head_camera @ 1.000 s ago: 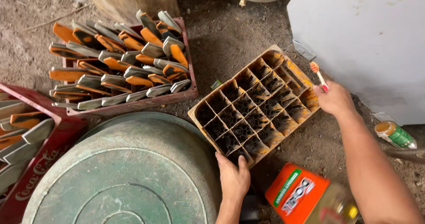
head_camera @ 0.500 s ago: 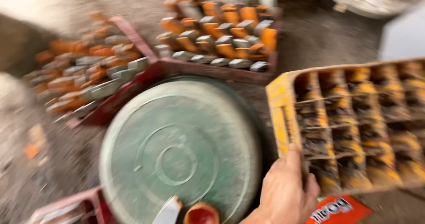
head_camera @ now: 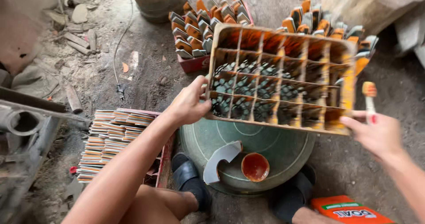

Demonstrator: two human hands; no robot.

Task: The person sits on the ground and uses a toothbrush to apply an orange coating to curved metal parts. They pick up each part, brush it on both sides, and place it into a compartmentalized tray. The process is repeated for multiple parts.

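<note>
Divided crate (head_camera: pixel 283 78) gripped between left hand (head_camera: pixel 188 104), right hand (head_camera: pixel 376 133).

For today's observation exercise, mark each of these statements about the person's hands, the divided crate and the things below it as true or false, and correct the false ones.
1. The left hand grips the left edge of the divided crate. True.
2. The right hand is empty. False: it holds a small brush with an orange tip while touching the crate's right edge.
3. The crate's compartments are full of bottles. False: they are empty, and you can see through them.
4. A small bowl of reddish-brown liquid sits on the round green lid. True.
5. The crate lies flat on the ground. False: it is lifted and tilted above the lid.
</note>
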